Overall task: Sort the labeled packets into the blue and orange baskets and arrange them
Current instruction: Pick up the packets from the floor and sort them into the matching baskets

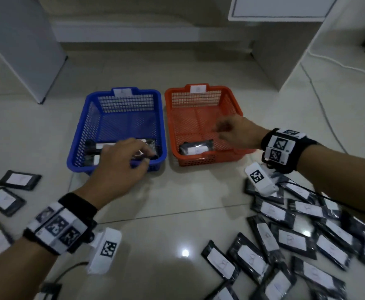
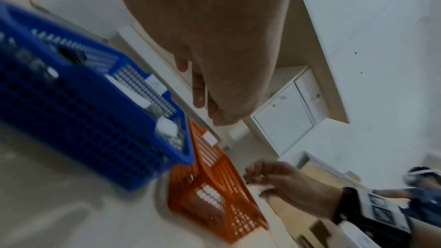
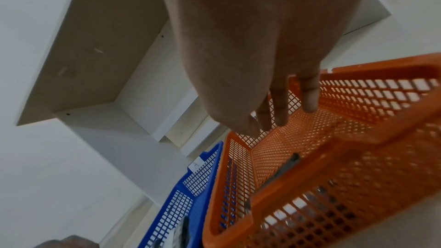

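Glossy pale floor tiles (image 1: 177,198) carry the blue basket (image 1: 84,118) and orange basket (image 1: 234,100), side by side before white cabinets (image 1: 14,46). Labeled packets (image 1: 290,237) lie scattered either side, a few in each basket. Both hands, left (image 1: 121,163) and right (image 1: 235,133), hover loosely curled and empty over the baskets.

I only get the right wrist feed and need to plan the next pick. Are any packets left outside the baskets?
Observer: Yes, a large pile lies on the floor right of the orange basket.
Operator: Anything on the other side?
Observer: A few packets lie left of the blue basket.
Operator: Where is the left hand?
Observer: The left hand is over the near end of the blue basket, fingers curled above the packets inside. I cannot tell whether it grips one.
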